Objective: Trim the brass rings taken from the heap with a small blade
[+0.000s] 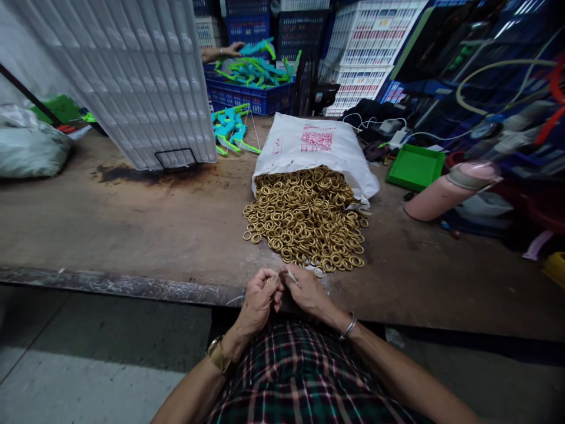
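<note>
Many gold-coloured rings (309, 218) spill in a heap from the open mouth of a white bag (315, 141) with red print. At the table's front edge, just below the heap, my two hands meet. My left hand (261, 294) has its fingers closed in a pinch around what looks like a gold ring, mostly hidden by the fingertips. My right hand (309, 290) is closed on a small, thin, pale tool that points up and left. Its tip is too small to make out against the ring.
The wooden table (132, 229) carries a corrugated panel (145, 82) at left, a green tray (416, 166) and pink bottle (445, 194) at right. Behind, another person's hand (233, 49) touches blue-green parts in a blue crate (249, 97). Stacked crates stand further back.
</note>
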